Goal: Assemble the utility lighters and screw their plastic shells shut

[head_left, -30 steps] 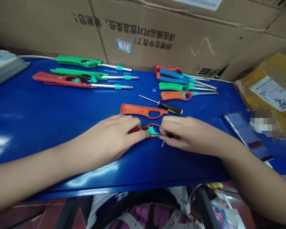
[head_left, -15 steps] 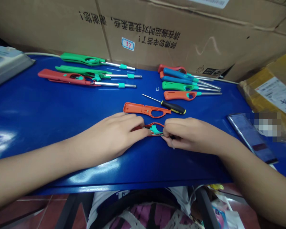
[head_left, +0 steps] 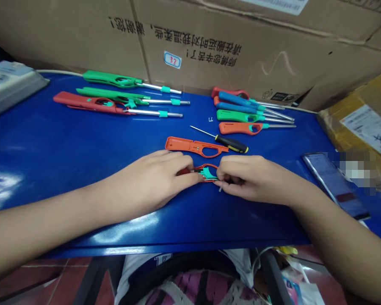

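Note:
An opened orange-red gas lighter [head_left: 208, 173] lies between my hands on the blue tabletop, its teal trigger and inner parts exposed. My left hand [head_left: 174, 173] is closed round its handle end and covers most of it. At the other end my right hand [head_left: 238, 176] has fingertips pinched together on a thin pale piece [head_left: 221, 186], perhaps a wire; its tip sticks out below the fingers. Just beyond lies the loose orange handle half [head_left: 195, 146], hollow side up. A black-and-yellow screwdriver [head_left: 231, 143] rests behind its right end.
Green and red lighters [head_left: 111, 79] with metal tubes lie at the back left. Several more lighters [head_left: 238, 128] are grouped at the back right. Small metal pieces [head_left: 211, 119] lie between. A phone [head_left: 335, 184], a taped parcel [head_left: 365, 127] and a large carton [head_left: 190, 46] bound the table.
The pale piece under my right fingertips now points down and left, where before it pointed right. My right fingers have shifted slightly; my left hand keeps its hold. The view has moved a little.

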Demonstrator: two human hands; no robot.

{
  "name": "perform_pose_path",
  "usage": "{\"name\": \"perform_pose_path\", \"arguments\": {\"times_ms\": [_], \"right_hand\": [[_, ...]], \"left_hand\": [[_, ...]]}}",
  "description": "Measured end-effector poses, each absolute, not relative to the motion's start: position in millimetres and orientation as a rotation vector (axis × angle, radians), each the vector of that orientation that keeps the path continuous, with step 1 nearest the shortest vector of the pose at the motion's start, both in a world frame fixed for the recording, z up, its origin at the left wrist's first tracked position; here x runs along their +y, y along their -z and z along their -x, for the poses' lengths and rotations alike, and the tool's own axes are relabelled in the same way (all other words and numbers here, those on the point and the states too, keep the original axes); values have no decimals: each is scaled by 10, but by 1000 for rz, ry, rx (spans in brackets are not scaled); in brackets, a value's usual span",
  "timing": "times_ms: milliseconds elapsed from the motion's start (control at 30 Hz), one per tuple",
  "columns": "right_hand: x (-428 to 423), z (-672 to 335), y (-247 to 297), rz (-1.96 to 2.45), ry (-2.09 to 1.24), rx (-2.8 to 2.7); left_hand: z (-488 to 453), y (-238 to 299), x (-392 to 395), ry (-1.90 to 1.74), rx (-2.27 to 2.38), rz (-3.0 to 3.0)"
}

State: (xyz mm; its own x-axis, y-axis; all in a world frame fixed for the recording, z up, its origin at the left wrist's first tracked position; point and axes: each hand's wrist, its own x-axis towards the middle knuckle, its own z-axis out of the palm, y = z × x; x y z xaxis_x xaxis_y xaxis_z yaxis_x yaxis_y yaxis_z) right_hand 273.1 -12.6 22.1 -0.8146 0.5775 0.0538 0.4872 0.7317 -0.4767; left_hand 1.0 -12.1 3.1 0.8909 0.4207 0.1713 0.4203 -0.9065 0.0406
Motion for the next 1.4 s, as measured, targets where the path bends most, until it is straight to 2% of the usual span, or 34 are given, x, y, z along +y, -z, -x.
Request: {"name": "perform_pose_path", "arguments": {"times_ms": [533,800,967,1233,1400], "right_hand": [[-84,-2752,-248,1162,-916,-2472],[-93,-2760,-235,1107,-731,-2543],[-101,-2821,-313,1127,-828,-2598],[-59,-2923,-371,1192,-795,-2639],[-52,-2912,-371,1307,-875,-2597]], "left_hand": [[8,-34,-138,-274,672,-3121],[-15,-58,-139,-323,645,-3118],[-29,-81,-140,-485,664,-3084],[10,-37,-129,-510,780,-2952],[9,6,-118,-580,680,-2936]]}}
